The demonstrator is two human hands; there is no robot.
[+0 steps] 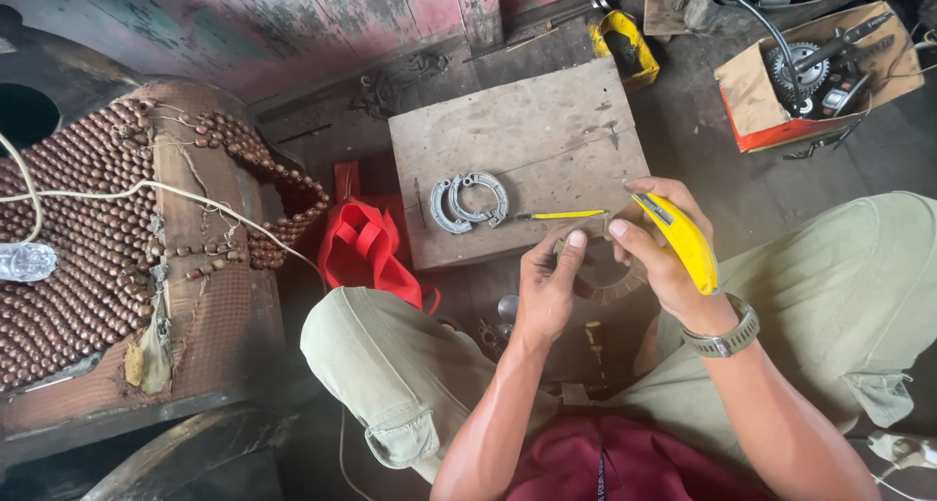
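My right hand [656, 242] grips a yellow utility knife [683, 240], its tip pointing up-left at the near edge of a wooden board [547, 120]. My left hand [549, 279] pinches a curved brown lining strip [615, 288] just below that edge, thumb on top. On the board lie a pair of grey metal brake shoes [468, 202] and a thin yellow-handled tool [566, 214]. My knees in khaki trousers flank both hands.
A red cloth bag [366, 249] lies left of the board. A seat with a wooden bead cover [88, 238] stands at far left. A cardboard box of metal parts [815, 72] sits at upper right, a yellow tool [625, 42] behind the board.
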